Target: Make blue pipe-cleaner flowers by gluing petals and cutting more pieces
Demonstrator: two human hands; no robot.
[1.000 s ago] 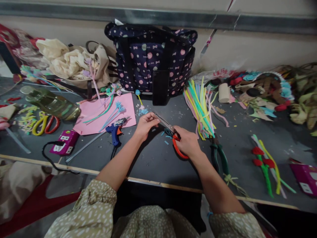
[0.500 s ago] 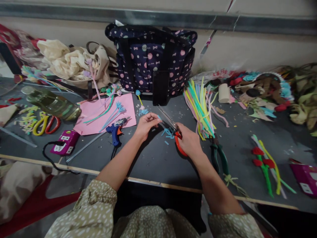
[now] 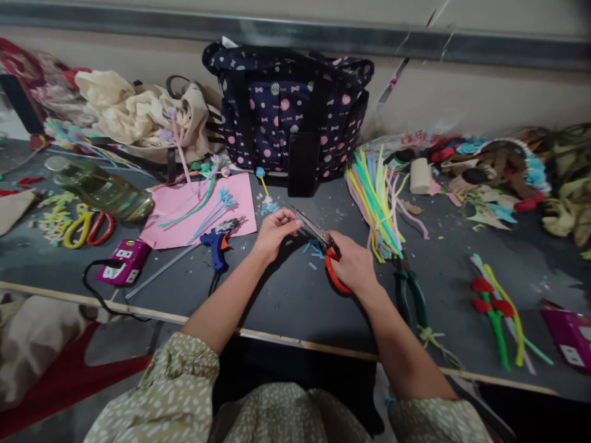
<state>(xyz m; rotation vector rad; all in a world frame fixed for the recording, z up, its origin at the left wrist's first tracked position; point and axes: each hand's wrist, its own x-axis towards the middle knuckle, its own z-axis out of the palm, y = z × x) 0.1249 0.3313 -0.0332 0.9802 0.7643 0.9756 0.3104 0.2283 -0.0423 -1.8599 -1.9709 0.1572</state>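
Observation:
My left hand [image 3: 276, 235] is closed in a pinch, thumb against forefinger, on a short blue pipe cleaner piece that is mostly hidden by the fingers. In my right hand [image 3: 353, 261] are scissors [image 3: 318, 231] with red handles, their blades pointing up and left, right beside the left fingertips. Several short blue pipe cleaner cuttings [image 3: 314, 252] lie on the dark table just below the blades. Beyond my left hand stands a small blue flower [image 3: 260, 173] on a yellow stem, with a blue and pink fluffy bit at its foot.
A glue gun [image 3: 216, 246] and pink paper [image 3: 159, 234] lie left, near a bottle [image 3: 99, 191] and a purple power socket [image 3: 124, 263]. A bundle of coloured pipe cleaners [image 3: 376, 209] and green-handled pliers [image 3: 409, 292] are right. Behind, a phone [image 3: 302, 165] leans on a dotted bag [image 3: 277, 111].
The scissor blades have come down and closer to my left fingertips. The blue tip that stuck out of the left pinch shows less. The whole view has shifted slightly.

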